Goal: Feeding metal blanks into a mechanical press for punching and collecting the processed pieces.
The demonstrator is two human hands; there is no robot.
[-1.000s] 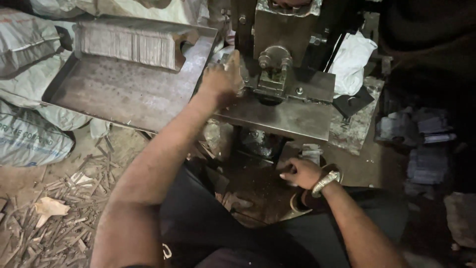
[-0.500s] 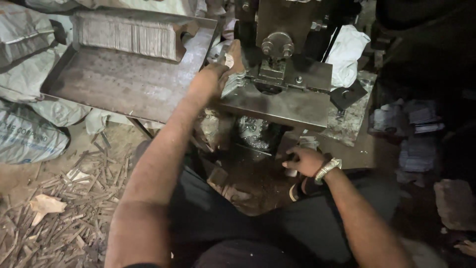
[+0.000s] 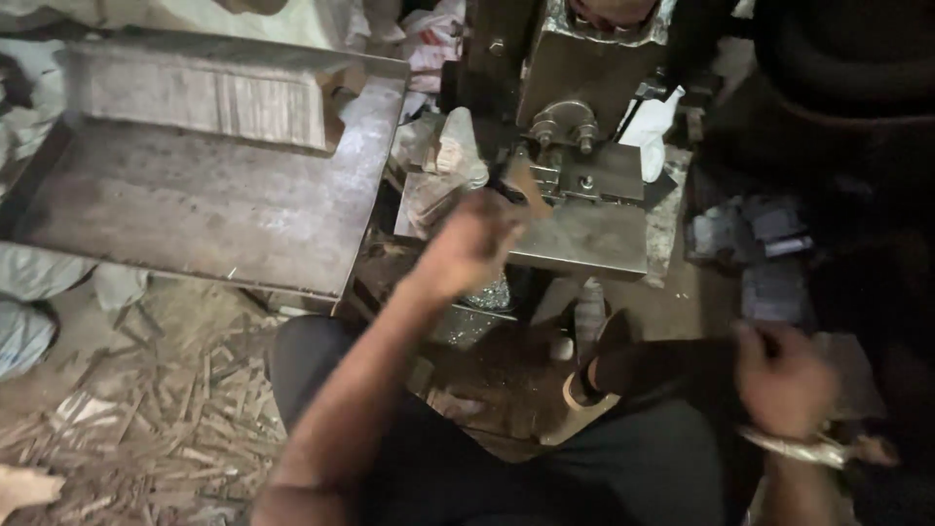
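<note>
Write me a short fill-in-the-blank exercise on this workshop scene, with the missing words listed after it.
1. The left hand is raised in front of a small metal ____ on the bench.
2. The right hand has a metal ____ around its wrist.
3. A stack of thin strips lies at the far edge of the flat metal ____.
4. The floor at lower left is strewn with wooden ____.

Missing words: machine; bracelet; tray; scraps.
</note>
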